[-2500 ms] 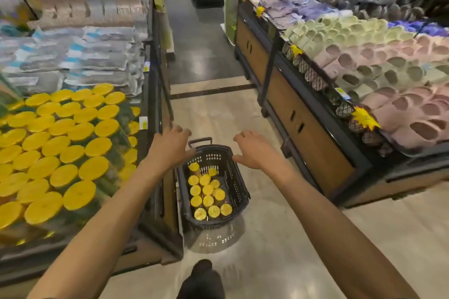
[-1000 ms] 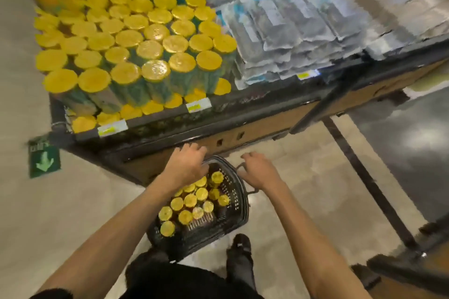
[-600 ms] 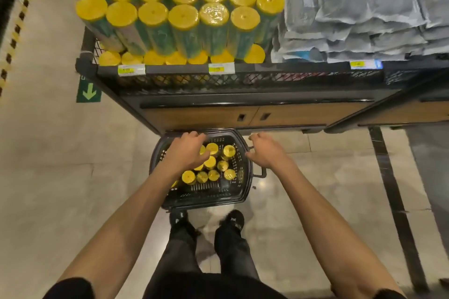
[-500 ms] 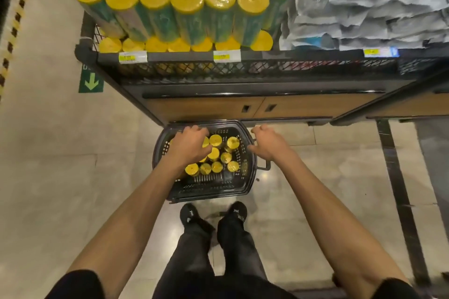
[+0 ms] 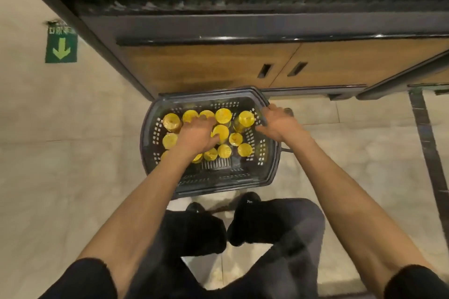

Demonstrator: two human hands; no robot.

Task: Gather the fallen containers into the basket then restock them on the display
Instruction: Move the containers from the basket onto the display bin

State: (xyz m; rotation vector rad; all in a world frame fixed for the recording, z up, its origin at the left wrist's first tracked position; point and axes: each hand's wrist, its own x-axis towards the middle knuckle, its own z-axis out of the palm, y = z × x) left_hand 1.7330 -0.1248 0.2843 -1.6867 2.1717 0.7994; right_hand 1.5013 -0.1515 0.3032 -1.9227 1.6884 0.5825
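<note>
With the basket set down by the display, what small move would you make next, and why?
Probably close the left hand on one container and lift it out: that hand already lies on the lids, while the right hand rests at the basket rim.

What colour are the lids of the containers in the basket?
Yellow lids on the containers, clearest in the head view, inside the dark basket.

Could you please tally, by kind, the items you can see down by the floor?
Yellow-lidded round containers: 13 visible; the left hand may hide more
Dark perforated plastic basket: 1
Green arrow floor sign: 1
Total: 15 visible
</note>
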